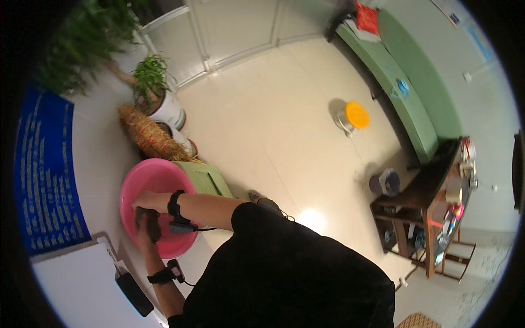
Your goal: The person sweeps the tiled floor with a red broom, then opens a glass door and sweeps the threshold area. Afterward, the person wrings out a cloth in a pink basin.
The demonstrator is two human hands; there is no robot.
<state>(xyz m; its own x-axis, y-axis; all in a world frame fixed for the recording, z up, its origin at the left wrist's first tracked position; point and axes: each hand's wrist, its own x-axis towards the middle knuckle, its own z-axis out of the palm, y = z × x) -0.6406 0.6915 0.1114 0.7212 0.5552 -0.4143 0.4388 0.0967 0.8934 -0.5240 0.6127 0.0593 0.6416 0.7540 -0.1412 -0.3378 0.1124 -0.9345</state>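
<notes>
A pink plastic basin [154,166] stands at the left of the head view, below a straw-wrapped bundle. Over it, my right hand [147,201] comes in from the upper side and grips one end of a dark, bunched cloth [153,225]. My left hand [142,229], on the lower side, is closed around the same cloth. The hands are close together, and the cloth hides parts of their fingers. Both wrists wear black straps with small devices.
A green plastic stool or box [209,178] adjoins the basin. Potted plants [151,78] and the straw bundle [149,133] stand beyond. A white surface [78,283] holds a black phone-like device [134,294]. Farther right are a yellow-topped stool [357,115], bin [384,183], sofa and desk.
</notes>
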